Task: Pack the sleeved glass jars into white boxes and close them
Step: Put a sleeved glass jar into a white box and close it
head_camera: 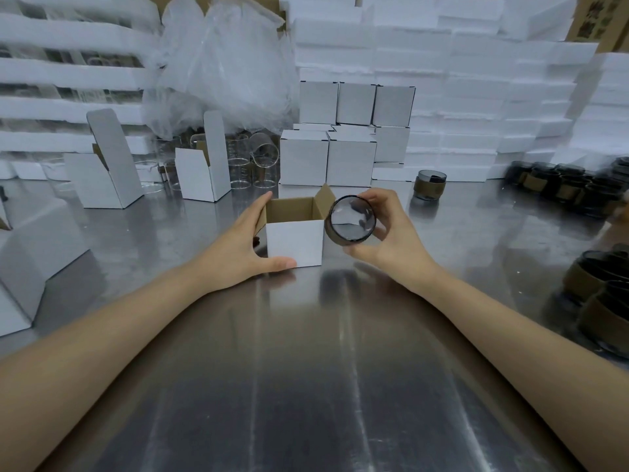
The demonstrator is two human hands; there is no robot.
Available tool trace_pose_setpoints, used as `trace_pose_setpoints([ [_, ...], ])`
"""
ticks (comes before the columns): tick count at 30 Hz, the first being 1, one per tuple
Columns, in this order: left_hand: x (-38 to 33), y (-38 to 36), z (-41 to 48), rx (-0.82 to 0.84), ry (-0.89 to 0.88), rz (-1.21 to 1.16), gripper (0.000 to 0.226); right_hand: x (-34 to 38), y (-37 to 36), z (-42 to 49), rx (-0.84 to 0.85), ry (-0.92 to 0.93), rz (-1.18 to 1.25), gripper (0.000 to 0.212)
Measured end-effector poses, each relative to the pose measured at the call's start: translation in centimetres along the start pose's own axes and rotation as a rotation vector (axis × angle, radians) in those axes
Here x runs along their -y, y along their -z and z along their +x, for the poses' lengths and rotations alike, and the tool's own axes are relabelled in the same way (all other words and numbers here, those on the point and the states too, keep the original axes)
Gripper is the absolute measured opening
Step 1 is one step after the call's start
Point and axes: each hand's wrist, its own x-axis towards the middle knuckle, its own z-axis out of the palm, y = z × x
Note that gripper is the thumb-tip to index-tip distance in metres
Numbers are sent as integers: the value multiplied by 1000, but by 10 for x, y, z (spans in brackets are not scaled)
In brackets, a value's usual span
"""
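A small white box (294, 242) stands open-topped at the middle of the steel table, its brown flaps raised. My left hand (243, 245) grips its left side, thumb along the front bottom edge and fingers on the rim. My right hand (391, 233) holds a dark glass jar (351, 218) tipped on its side, base toward me, just right of the box opening. Another sleeved jar (429, 184) stands alone farther back on the right.
Closed white boxes (328, 158) are stacked behind the open one. Open boxes (200, 172) and clear glasses (262, 158) stand at back left. Several sleeved jars (561, 185) crowd the right edge. Foam slabs (476, 97) and a plastic bag (224, 63) fill the back.
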Motion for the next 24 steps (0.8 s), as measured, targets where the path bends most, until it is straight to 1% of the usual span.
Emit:
trace_pose_setpoints([
  [5, 0, 0, 0, 3, 1, -1, 118, 0, 6, 4, 1, -162, 138, 62],
  [9, 0, 0, 0, -2, 0, 11, 117, -3, 9, 7, 22, -283, 303, 58],
  [15, -1, 0, 0, -9, 1, 14, 116, -5, 9, 6, 22, -347, 304, 60],
  [19, -1, 0, 0, -11, 3, 18, 116, -4, 10, 7, 0, -381, 434, 60],
  [21, -1, 0, 0, -9, 1, 18, 117, -2, 11, 9, -13, -414, 539, 53],
  [24, -1, 0, 0, -7, 1, 11, 117, 3, 12, 11, -11, -499, 728, 33],
])
